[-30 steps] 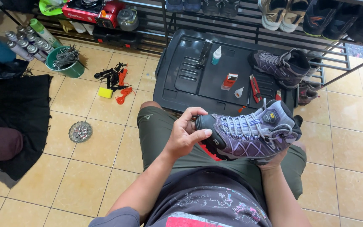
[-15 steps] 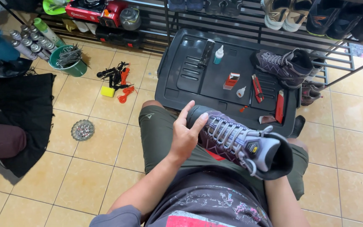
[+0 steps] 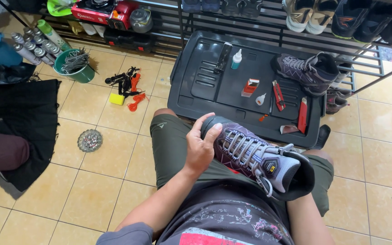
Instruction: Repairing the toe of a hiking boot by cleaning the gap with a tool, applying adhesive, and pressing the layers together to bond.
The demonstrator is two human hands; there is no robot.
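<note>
Left hand fingers curl closed over toe of purple hiking boot, long axis running toe upper-left to collar lower-right across lap; right hand hidden under boot, grip unclear.

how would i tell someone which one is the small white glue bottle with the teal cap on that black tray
Start at the big black tray on the tiled floor, in front of the shoe rack. Near its far edge, about the middle, stands a small white bottle beside a dark flat tool. It is the only upright thing there with a teal cap; the other little white bottle lies nearer the red cutters.
</note>
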